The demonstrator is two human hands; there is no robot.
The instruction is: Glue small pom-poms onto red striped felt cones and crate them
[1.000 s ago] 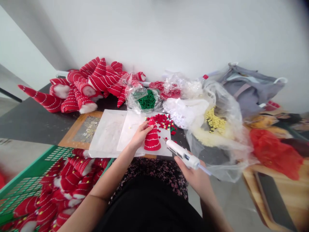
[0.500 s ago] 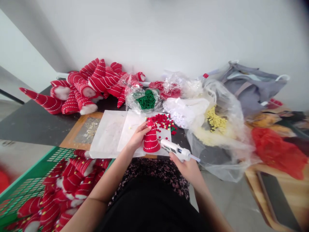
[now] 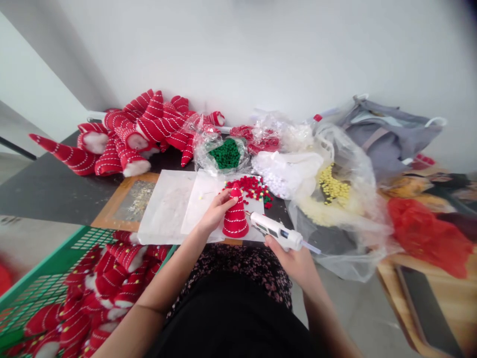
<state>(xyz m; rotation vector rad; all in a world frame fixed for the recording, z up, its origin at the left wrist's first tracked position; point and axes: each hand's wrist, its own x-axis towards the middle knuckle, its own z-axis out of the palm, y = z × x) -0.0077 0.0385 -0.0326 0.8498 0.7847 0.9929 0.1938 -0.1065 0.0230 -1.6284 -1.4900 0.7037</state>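
Observation:
My left hand [image 3: 218, 211] grips a red cone-shaped hat [image 3: 236, 219] with white stitched stripes near its tip, wide end toward me. In my right hand [image 3: 292, 258] is a white hot glue gun [image 3: 276, 230], a clear glue stick poking out of its back. Its nozzle points left at the hat's right side; whether it touches cannot be made out. Under the hat lie white paper sheets [image 3: 167, 201]. Small red pom-poms [image 3: 255, 188], with a few green and yellow ones among them, are scattered just behind the hat.
Bags of green pom-poms [image 3: 225, 154], white pom-poms [image 3: 276, 181] and yellow pom-poms [image 3: 333, 186] stand behind and to the right. Striped red hats [image 3: 149, 122] are heaped back left. A green basket [image 3: 48, 268] holds more at lower left. A phone [image 3: 428, 311] lies on a wooden surface at right.
The glue gun has shifted slightly right and toward me with my right hand. The hat has moved a little to the right in my left hand.

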